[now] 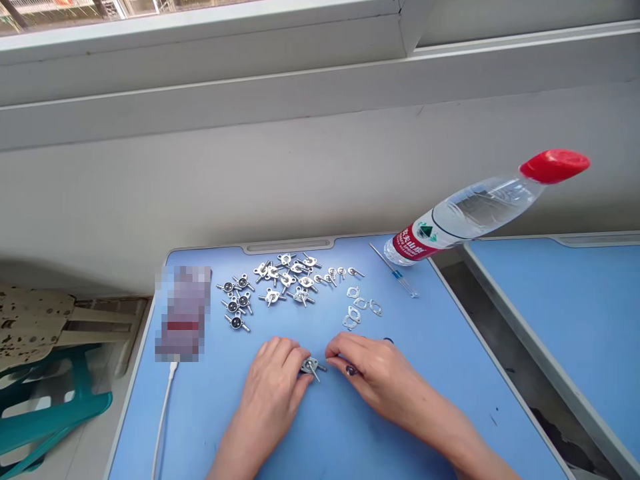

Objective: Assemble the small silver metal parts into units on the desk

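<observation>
My left hand (pixel 277 377) is closed, thumb and fingertips pinching a small metal valve-like fitting (pixel 311 365) low over the desk. That fitting has a flanged plate and a thin lever pointing toward me. Just right of it, my right hand (pixel 367 363) is closed in a pinch; what its fingertips hold, if anything, I cannot make out. A small dark spot shows at its thumb. Beyond the hands lie several similar metal fittings (pixel 273 297), several fittings with dark round openings (pixel 236 323), several small levers (pixel 355 272) and several flat oval plates (pixel 376 308).
A blue desk (pixel 200 413) carries everything. At the back right stands a water bottle (pixel 425 233) with a red cap, beside a thin screwdriver (pixel 393 270). A blurred phone-like object (pixel 185 313) with a white cable (pixel 164 413) lies left. A teal stool (pixel 60 413) stands beyond the left edge.
</observation>
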